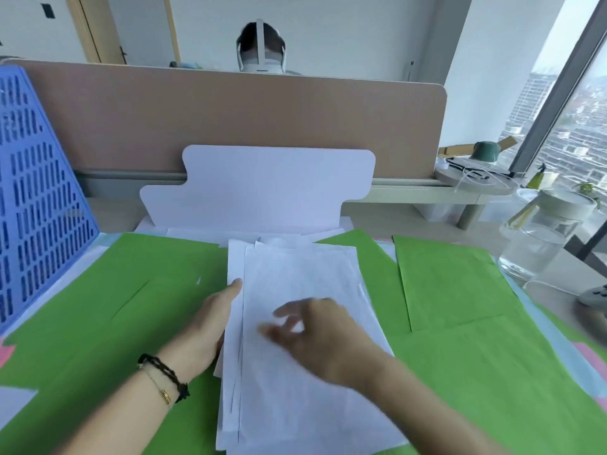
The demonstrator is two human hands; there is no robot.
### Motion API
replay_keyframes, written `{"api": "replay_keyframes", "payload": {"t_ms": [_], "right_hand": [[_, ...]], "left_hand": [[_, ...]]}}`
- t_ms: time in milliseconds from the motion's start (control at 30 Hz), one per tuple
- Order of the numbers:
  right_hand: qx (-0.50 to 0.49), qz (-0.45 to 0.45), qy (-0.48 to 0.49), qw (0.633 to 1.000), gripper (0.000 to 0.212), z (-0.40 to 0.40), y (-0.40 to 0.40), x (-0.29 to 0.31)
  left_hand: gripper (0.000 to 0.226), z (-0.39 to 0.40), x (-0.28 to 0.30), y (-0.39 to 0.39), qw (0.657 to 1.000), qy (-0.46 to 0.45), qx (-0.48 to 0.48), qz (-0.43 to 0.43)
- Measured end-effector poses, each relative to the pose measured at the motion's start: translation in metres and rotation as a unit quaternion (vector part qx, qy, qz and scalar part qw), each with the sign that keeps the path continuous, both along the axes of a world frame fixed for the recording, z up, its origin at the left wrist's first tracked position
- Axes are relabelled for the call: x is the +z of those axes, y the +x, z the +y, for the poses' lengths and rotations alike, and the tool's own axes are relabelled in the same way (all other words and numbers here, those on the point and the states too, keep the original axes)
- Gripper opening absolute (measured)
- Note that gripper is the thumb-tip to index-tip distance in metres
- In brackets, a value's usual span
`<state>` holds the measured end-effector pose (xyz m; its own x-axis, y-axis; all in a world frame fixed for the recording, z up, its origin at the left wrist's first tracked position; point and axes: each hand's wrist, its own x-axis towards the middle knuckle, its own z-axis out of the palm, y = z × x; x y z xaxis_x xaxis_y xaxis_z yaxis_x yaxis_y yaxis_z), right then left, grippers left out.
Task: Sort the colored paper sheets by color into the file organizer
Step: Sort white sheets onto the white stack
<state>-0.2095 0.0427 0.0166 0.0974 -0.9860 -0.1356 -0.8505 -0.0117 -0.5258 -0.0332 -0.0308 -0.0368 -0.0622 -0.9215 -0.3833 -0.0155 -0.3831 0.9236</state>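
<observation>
A stack of white sheets point(295, 339) lies on green sheets point(460, 356) between both hands. The left hand point(210, 326) lies open against its left edge; the right hand point(315, 336) (blurred) hovers above, fingers spread. The blue file organizer point(36, 198) stands far left.

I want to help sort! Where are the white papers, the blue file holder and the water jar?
white papers point(295, 372), head view, middle of the top sheet
blue file holder point(36, 205), head view, its slotted side wall
water jar point(532, 251), head view, its clear glass side
</observation>
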Motion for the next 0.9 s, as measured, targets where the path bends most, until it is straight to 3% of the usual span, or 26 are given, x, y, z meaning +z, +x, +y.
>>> {"api": "replay_keyframes", "payload": {"t_ms": [67,133,233,333,433,500,567,633,733,833,900], "right_hand": [[-0.084,0.101,-0.066,0.989,0.049,-0.008,-0.035,0.002],[-0.136,0.228,-0.072,0.961,0.038,-0.011,-0.070,-0.002],[-0.095,0.226,-0.041,0.968,0.036,-0.007,-0.083,-0.019],[-0.059,0.179,-0.062,0.980,0.044,-0.009,-0.080,-0.032],[-0.128,0.064,-0.060,0.988,0.059,-0.025,-0.098,-0.024],[-0.159,-0.146,-0.030,0.976,0.064,-0.032,-0.108,-0.012],[-0.128,-0.416,0.007,0.900,0.051,-0.034,-0.105,0.005],[-0.081,-0.555,-0.012,0.827,0.040,-0.033,-0.093,0.030],[-0.039,-0.599,-0.128,0.789,0.027,-0.033,-0.077,0.073],[0.008,-0.582,-0.227,0.781,0.021,-0.028,-0.072,0.109],[0.046,-0.582,-0.241,0.775,0.023,-0.025,-0.075,0.118]], "left_hand": [[0.040,0.001,0.001,-0.003,1.000,0.010,-0.015,-0.008],[0.018,-0.001,-0.003,-0.003,1.000,0.007,-0.015,-0.027],[0.014,-0.002,-0.002,-0.006,0.998,-0.022,-0.032,-0.057],[0.034,0.001,0.005,-0.010,0.988,-0.059,-0.058,-0.131],[0.026,0.007,0.017,-0.008,0.979,-0.129,-0.035,-0.154],[0.018,0.013,0.032,-0.003,0.974,-0.191,-0.015,-0.120],[0.023,0.020,0.055,-0.001,0.967,-0.250,-0.024,-0.050],[0.031,0.024,0.082,-0.002,0.955,-0.295,-0.032,0.008],[0.040,0.019,0.121,-0.002,0.928,-0.368,-0.051,0.031],[0.041,0.011,0.149,0.000,0.907,-0.416,-0.056,0.035],[0.042,0.007,0.151,0.002,0.903,-0.422,-0.056,0.053]]}}
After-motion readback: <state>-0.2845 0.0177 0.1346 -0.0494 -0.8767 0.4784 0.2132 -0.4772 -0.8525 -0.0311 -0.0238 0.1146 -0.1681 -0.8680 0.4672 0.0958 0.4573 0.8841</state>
